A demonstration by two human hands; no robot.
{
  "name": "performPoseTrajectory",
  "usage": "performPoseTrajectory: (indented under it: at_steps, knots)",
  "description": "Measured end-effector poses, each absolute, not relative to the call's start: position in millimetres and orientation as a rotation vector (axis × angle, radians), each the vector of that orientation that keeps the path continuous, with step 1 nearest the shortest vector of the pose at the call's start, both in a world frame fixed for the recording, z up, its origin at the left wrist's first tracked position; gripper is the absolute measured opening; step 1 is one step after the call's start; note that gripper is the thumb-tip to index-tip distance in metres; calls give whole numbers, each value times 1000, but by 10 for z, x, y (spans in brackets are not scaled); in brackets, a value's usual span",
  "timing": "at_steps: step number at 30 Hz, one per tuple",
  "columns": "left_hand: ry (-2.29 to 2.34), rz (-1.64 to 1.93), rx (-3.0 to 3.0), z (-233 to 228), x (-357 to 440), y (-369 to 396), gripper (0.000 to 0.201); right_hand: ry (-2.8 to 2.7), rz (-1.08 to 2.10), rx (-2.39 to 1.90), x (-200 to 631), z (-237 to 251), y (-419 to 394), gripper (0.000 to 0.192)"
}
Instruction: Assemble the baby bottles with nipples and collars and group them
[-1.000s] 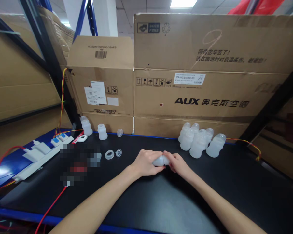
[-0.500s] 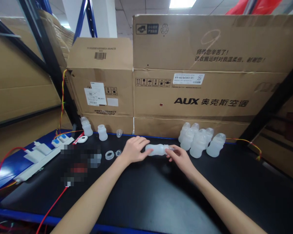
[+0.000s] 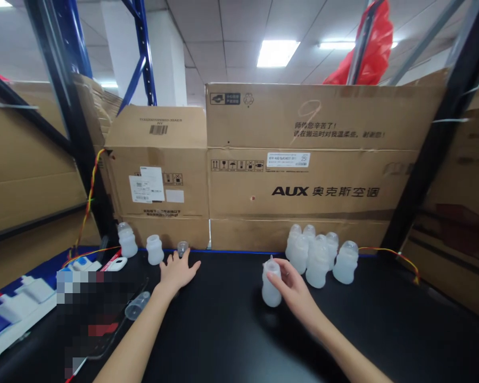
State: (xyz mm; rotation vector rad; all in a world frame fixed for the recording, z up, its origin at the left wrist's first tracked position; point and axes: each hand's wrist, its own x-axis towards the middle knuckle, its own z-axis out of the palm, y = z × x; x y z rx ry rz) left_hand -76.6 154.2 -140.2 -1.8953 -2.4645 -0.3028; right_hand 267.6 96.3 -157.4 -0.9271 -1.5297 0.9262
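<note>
My right hand point(image 3: 289, 279) is wrapped round the upper part of a frosted baby bottle point(image 3: 271, 295), held upright with a small pointed tip at its top. My left hand point(image 3: 178, 272) reaches over the black table with fingers spread, its fingertips close to a small clear cup-like cap point(image 3: 182, 247); whether they touch I cannot tell. An open-necked frosted bottle point(image 3: 155, 250) stands just left of that hand, and a capped bottle point(image 3: 127, 240) is farther left. Whatever lies beneath my left hand and forearm is mostly hidden.
Several capped bottles point(image 3: 318, 263) stand grouped at the back right. A clear cup point(image 3: 138, 306) lies on its side left of my forearm. Cardboard panels point(image 3: 327, 170) wall the back. At left are a white power strip point(image 3: 19, 319), cables and a blurred-out patch.
My left hand has let go of the bottle and moved left toward the small clear cap. My right hand has turned the bottle from lying sideways to upright. The view has tilted up.
</note>
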Motion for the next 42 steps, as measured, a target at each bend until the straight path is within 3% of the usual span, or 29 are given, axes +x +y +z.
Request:
performPoseTrajectory:
  at_steps: [9, 12, 15, 19, 21, 32, 42]
  knots:
    - [-2151, -430, -1861, -1223, -648, 1429, 59, -1854, 749, -1048, 2597, -1582, 842, 47]
    - [-2039, -681, -1846, -1102, -579, 1393, 47, -1912, 673, -1069, 2621, -1580, 858, 38]
    - [-2027, -1051, -1944, -1009, -483, 1357, 39, -1921, 579, -1090, 2654, -1564, 877, 44]
    - [-1855, -1630, -2499, -951, -297, 1275, 42, -1978, 451, -1203, 2692, -1554, 895, 44]
    - [-1783, -1749, -2722, -945, -195, 1222, 46, -1998, 436, -1228, 2695, -1559, 896, 45]
    - [-1741, -1707, -3143, -1178, 205, 1052, 48, -2064, 362, -1197, 2616, -1486, 743, 46]
    - [-1936, -1671, -2986, -1348, 350, 1042, 59, -2233, 82, -1226, 2577, -1479, 644, 55]
